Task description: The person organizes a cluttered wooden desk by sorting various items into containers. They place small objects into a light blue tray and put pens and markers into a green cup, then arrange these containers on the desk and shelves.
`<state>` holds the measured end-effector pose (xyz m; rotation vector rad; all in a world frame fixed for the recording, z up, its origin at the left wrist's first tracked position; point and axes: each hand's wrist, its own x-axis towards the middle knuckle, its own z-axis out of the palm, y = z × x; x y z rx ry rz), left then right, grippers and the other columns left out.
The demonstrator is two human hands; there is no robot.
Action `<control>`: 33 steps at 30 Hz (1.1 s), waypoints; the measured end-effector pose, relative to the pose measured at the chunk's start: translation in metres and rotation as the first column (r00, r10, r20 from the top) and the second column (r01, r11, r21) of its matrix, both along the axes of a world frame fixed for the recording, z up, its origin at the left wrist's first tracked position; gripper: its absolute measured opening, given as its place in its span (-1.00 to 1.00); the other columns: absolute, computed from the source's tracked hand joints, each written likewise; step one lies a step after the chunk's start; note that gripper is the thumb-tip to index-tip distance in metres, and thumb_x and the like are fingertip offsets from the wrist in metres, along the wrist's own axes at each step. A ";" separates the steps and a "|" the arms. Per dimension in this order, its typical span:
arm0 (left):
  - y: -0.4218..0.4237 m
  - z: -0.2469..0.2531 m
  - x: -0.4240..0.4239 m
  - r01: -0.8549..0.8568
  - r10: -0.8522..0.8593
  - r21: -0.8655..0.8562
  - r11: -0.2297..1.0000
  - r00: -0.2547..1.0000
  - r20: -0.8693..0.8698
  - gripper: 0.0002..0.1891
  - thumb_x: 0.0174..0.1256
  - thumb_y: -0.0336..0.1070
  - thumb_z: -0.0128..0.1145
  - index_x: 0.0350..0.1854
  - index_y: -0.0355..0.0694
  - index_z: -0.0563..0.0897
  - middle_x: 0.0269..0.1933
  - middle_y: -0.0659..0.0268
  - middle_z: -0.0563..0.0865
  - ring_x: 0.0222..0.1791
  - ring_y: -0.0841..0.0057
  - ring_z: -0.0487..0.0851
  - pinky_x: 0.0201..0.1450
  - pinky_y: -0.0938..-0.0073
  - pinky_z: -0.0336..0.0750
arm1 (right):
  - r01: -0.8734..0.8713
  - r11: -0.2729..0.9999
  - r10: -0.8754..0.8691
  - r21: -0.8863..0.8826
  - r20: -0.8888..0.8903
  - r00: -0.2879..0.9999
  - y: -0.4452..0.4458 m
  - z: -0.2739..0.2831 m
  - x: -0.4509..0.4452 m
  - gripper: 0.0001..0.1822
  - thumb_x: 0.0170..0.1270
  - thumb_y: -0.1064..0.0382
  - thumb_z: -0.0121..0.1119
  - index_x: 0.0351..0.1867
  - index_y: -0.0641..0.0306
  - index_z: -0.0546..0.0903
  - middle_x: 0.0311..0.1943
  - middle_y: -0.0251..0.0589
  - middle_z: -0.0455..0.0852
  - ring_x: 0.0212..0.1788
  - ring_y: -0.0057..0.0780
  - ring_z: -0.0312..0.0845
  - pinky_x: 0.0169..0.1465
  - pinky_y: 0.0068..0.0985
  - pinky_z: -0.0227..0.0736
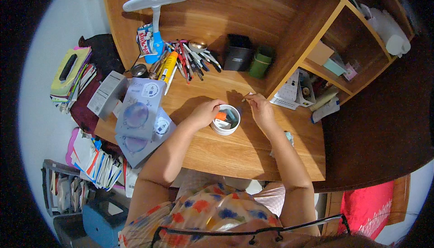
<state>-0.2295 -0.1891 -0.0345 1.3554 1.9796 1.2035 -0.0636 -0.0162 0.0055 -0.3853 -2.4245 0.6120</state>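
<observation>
A round white tub stands on the wooden desk in front of me. Its rim is gripped by the fingers of my left hand. Inside the tub lie an orange piece, a white eraser-like block and blue-grey pieces. To the right of the tub, my right hand is raised above the desk. Between its thumb and fingertips is a small pale object, too small to identify.
Behind lie a heap of pens and a yellow tube, below a desk lamp. A black box and a green holder stand at the back. Printed boxes lie left; shelving rises right.
</observation>
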 end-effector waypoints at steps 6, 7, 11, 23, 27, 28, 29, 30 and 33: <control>0.000 0.001 -0.004 0.027 -0.027 -0.034 0.999 1.000 -0.010 -0.75 0.48 -0.34 -0.03 0.07 -0.24 0.63 -0.02 0.09 0.75 -0.01 0.22 0.70 0.08 0.28 0.54 | -0.114 0.950 0.052 0.290 0.212 0.976 0.020 -0.015 -0.007 -0.51 0.11 0.52 0.06 0.14 0.28 0.63 0.15 -0.01 0.64 0.20 0.02 0.52 0.31 -0.24 0.39; 0.000 0.002 -0.005 0.038 -0.038 -0.041 0.998 0.999 -0.011 -0.75 0.48 -0.34 -0.03 0.07 -0.24 0.63 -0.02 0.09 0.75 -0.01 0.23 0.71 0.07 0.29 0.54 | -0.110 0.934 0.035 0.341 0.218 0.975 0.026 -0.022 -0.010 -0.51 0.14 0.52 0.07 0.16 0.25 0.61 0.15 0.01 0.64 0.22 0.02 0.50 0.34 -0.24 0.36; -0.001 0.009 -0.003 0.043 -0.041 -0.075 0.996 0.999 0.018 -0.75 0.49 -0.33 -0.03 0.07 -0.24 0.63 0.00 0.12 0.74 0.00 0.27 0.70 0.08 0.31 0.53 | -0.106 0.903 0.013 0.417 0.221 0.975 0.046 -0.041 -0.020 -0.55 0.19 0.43 0.09 0.17 0.23 0.60 0.15 0.00 0.63 0.22 0.01 0.50 0.32 -0.25 0.39; -0.007 0.008 0.000 0.041 -0.041 -0.031 0.999 0.999 -0.004 -0.72 0.51 -0.31 -0.05 0.12 -0.26 0.60 0.03 0.10 0.73 0.05 0.21 0.68 0.14 0.27 0.52 | 0.007 0.967 -0.119 0.256 0.426 0.897 0.009 -0.021 -0.013 -0.69 0.33 0.24 0.11 0.05 0.26 0.61 -0.07 0.04 0.69 -0.03 0.03 0.65 0.02 -0.17 0.57; -0.005 0.010 0.000 0.038 -0.038 -0.044 0.998 0.999 -0.007 -0.72 0.51 -0.31 -0.06 0.11 -0.26 0.61 0.02 0.08 0.74 0.04 0.20 0.68 0.13 0.26 0.52 | -0.012 0.972 -0.097 0.233 0.453 0.886 -0.008 -0.012 -0.010 -0.66 0.31 0.14 0.19 0.01 0.29 0.63 -0.06 0.07 0.70 -0.03 0.03 0.65 0.03 -0.16 0.58; -0.004 0.007 -0.001 0.037 -0.037 -0.036 0.999 0.999 -0.008 -0.72 0.51 -0.31 -0.07 0.10 -0.26 0.61 0.01 0.08 0.74 0.04 0.19 0.68 0.13 0.26 0.52 | 0.001 0.971 -0.109 0.240 0.440 0.892 -0.011 -0.013 -0.010 -0.65 0.28 0.13 0.22 0.01 0.28 0.63 -0.06 0.07 0.70 -0.02 0.03 0.65 0.02 -0.16 0.58; -0.003 0.005 -0.002 0.039 -0.039 -0.033 0.999 0.999 -0.012 -0.72 0.51 -0.31 -0.07 0.10 -0.25 0.62 0.01 0.08 0.74 0.04 0.20 0.68 0.13 0.26 0.52 | 0.013 0.969 -0.121 0.246 0.427 0.896 -0.013 -0.014 -0.009 -0.63 0.25 0.12 0.25 0.01 0.28 0.63 -0.06 0.07 0.70 -0.02 0.02 0.65 0.02 -0.16 0.59; -0.003 0.005 -0.002 0.040 -0.041 -0.032 0.999 0.999 -0.016 -0.72 0.51 -0.31 -0.07 0.10 -0.24 0.62 0.00 0.08 0.74 0.03 0.20 0.69 0.12 0.26 0.52 | 0.025 0.968 -0.131 0.251 0.413 0.901 -0.016 -0.015 -0.010 -0.61 0.23 0.11 0.27 0.01 0.27 0.64 -0.06 0.06 0.70 -0.02 0.01 0.65 0.02 -0.16 0.59; -0.004 0.011 -0.001 0.029 -0.030 -0.080 0.996 0.999 -0.010 -0.72 0.51 -0.33 -0.09 0.11 -0.21 0.62 0.03 0.08 0.73 0.05 0.17 0.68 0.12 0.25 0.52 | 0.066 0.977 -0.147 0.205 0.412 0.899 -0.021 -0.013 -0.009 -0.72 0.22 0.22 0.27 -0.08 0.28 0.64 -0.13 0.04 0.68 0.00 -0.02 0.62 0.03 -0.21 0.55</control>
